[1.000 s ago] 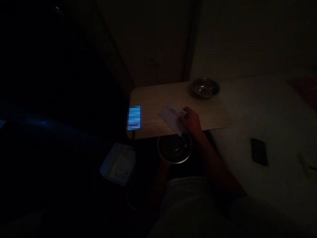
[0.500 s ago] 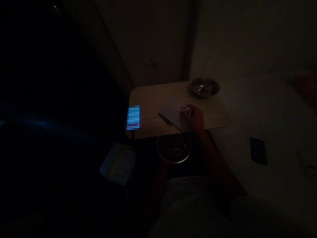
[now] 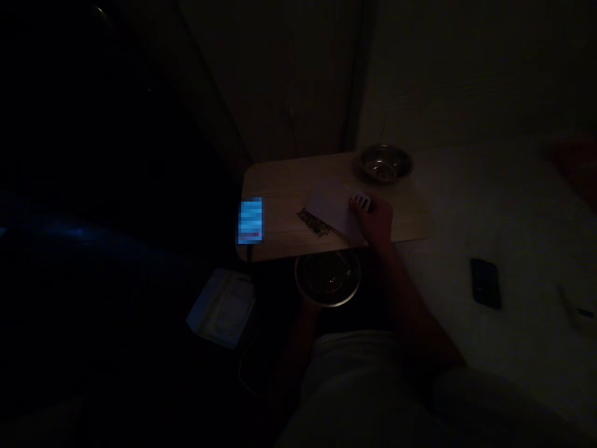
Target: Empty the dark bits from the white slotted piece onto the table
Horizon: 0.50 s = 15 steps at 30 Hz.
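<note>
The scene is very dark. My right hand (image 3: 375, 221) grips the slotted handle of a flat white plastic scraper (image 3: 329, 202), which rests over the light wooden table (image 3: 277, 180). A strip of small dark bits (image 3: 313, 222) lies along the scraper's lower left edge. Below the front edge of the table, my left hand (image 3: 311, 307) holds a round metal bowl (image 3: 332, 305) by its near side; the fingers are mostly hidden beneath it. What the bowl contains is too dark to make out.
Another metal bowl (image 3: 386, 163) stands at the table's back right. A lit screen (image 3: 250, 221), blurred out, is at the left edge. A pale box-like object (image 3: 222, 308) sits lower left. On the pale surface at right lies a dark phone (image 3: 485, 283).
My right hand has drawn the scraper a little to the right, away from the dark bits, and more of them now show. The bowl in my left hand has hardly moved.
</note>
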Motion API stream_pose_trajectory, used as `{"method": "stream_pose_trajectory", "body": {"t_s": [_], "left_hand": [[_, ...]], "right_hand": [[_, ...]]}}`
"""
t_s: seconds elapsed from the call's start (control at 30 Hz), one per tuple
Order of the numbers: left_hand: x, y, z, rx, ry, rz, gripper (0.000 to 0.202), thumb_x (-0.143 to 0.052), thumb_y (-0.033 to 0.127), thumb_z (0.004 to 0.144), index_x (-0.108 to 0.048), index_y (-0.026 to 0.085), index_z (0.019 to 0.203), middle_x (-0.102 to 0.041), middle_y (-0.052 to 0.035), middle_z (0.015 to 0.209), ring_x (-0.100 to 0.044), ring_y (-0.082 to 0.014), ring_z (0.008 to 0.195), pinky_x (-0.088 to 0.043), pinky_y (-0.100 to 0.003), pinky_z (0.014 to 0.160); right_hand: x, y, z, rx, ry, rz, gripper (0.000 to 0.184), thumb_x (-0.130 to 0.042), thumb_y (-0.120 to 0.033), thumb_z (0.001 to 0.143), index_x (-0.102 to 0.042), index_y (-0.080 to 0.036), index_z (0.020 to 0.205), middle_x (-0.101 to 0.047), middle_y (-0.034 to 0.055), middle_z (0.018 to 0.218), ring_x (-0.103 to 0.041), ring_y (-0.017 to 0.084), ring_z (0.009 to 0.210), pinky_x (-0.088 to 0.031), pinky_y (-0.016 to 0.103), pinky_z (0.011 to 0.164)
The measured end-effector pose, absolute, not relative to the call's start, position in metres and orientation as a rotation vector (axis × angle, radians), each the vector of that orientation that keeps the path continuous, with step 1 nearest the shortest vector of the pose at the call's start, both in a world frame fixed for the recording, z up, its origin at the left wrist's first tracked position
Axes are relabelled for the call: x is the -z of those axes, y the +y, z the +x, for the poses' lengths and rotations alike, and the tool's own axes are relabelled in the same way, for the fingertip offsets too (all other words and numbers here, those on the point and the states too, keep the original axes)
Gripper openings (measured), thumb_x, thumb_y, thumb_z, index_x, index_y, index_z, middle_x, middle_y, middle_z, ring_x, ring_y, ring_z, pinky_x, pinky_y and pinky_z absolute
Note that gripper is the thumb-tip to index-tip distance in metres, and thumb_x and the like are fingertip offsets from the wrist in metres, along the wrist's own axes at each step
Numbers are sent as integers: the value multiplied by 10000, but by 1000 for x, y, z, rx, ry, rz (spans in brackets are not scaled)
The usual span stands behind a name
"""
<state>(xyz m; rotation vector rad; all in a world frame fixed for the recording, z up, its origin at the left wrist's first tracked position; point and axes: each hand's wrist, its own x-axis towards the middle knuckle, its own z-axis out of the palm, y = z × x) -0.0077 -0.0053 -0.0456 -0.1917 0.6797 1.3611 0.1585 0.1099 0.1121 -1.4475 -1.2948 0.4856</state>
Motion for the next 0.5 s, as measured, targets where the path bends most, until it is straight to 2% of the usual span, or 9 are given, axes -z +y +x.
{"method": "stream_pose_trajectory", "body": {"t_s": [0.17,0.33,0.5], "left_hand": [[42,-7,-7,-1373,687,-181,560,-393,589,1023,-707,164,1209,-564,-131,1513,-404,-327,1501,-409,-504,1176],[43,-6,-6,-1371,705,-159,531,-409,550,1027,-722,150,1182,-621,-149,1436,-397,-327,1504,-393,-507,1186],[39,-4,-6,-1385,693,-124,527,-474,595,990,-723,177,1192,-631,-126,1428,-433,-319,1478,-411,-490,1179]], "right_hand": [[-108,114,171,-463,-1224,-1497,289,-714,-447,798,-668,-165,752,-667,23,694,-594,185,657,-482,332,679],[-99,121,184,-320,-1039,-1421,297,-664,-462,845,-666,-168,886,-685,53,834,-620,208,775,-515,373,757],[-98,126,189,-241,-950,-1265,323,-607,-506,900,-651,-196,979,-663,32,896,-638,202,851,-543,377,789]]}}
